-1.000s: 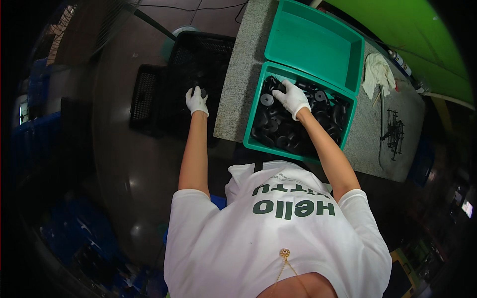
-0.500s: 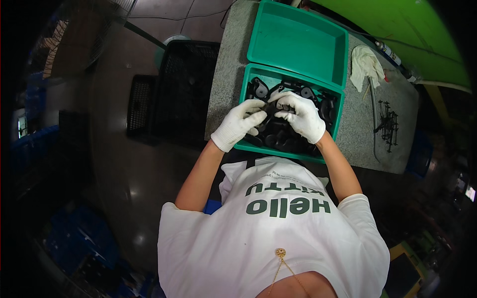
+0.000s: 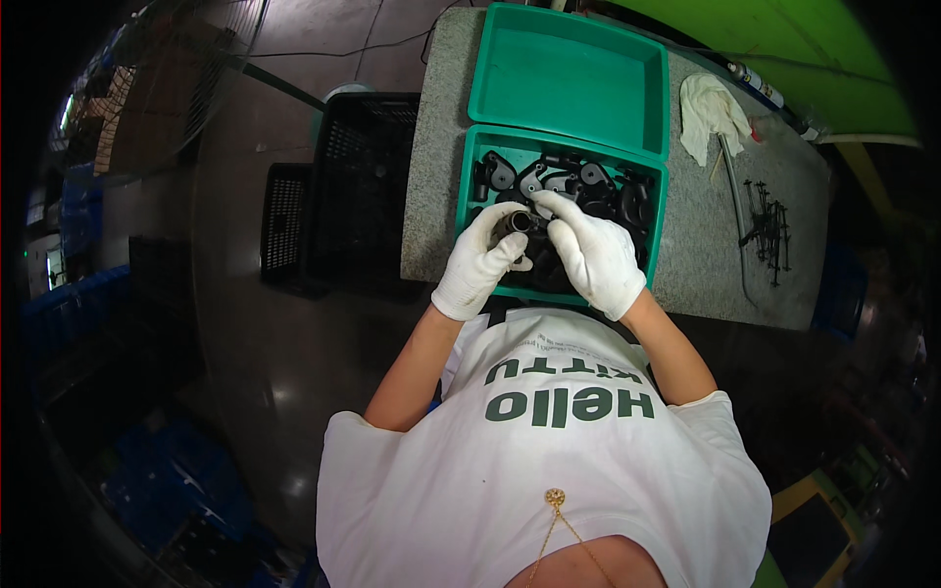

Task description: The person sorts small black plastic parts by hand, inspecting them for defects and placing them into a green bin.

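black part (image 3: 520,221) with a round, hollow end, held over the near green tray (image 3: 659,220) by my left hand (image 3: 480,257). my left fingers are curled round its side and closed on it, leaving the open end tipped up towards my eyes, which seems a good way to see into the rim. my right hand (image 3: 596,257) comes in from the right, thumb and forefinger slightly parted and right beside the part; whether they pinch anything, i cannot tell, as the dark pieces blend together there. having both hands meet above the tray probably means a slip would only drop the part onto the loose black pieces (image 3: 635,201) below. some of those, at the far side, lie with grey discs (image 3: 501,173) facing up. the far green tray (image 3: 569,83) sits right against the near one, perhaps to save room on the speckled table (image 3: 428,167). left of that, the black crate (image 3: 377,96) stands close to the edge, an easy reach, i'd judge, for my left arm.
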Demonstrator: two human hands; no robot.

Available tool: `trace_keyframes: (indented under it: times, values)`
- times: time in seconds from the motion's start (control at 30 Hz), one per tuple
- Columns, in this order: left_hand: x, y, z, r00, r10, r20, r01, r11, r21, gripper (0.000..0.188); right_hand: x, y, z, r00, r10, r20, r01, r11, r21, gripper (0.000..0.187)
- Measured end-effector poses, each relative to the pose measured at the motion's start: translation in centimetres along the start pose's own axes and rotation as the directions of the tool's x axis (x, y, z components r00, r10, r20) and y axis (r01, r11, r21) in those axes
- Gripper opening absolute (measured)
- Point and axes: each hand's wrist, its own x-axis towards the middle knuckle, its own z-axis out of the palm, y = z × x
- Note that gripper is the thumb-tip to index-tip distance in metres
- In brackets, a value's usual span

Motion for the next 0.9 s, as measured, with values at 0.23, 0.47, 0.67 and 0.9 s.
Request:
trace_keyframes:
  times: [0.23, 0.47, 0.67, 0.9]
  values:
    - [-0.6, -1.2, 1.3, 0.979, 0.184, -0.091, -0.182, 0.983, 0.029, 0.052, -0.7, -0.8, 0.5, 0.995, -0.096, -0.031, 0.094, 0.994, -0.057, 0.034]
    - [-1.0, -2.2, 1.6, 0.947, 0.279, -0.158, -0.265, 0.958, 0.106, 0.041, -1.2, -0.9, 0.4, 0.993, -0.113, 0.026, 0.115, 0.985, -0.131, 0.037]
    - [-0.6, -3.1, 1.5, 0.854, 0.496, -0.158, -0.442, 0.851, 0.283, 0.034, -1.3, -0.8, 1.2, 0.996, -0.094, -0.011, 0.093, 0.994, -0.063, 0.036]
    - [-0.9, -2.4, 0.0, 0.833, 0.352, -0.426, -0.323, 0.936, 0.143, 0.031, -0.1, 2.5, 3.3, 0.989, 0.123, -0.082, -0.128, 0.99, -0.057, 0.025]
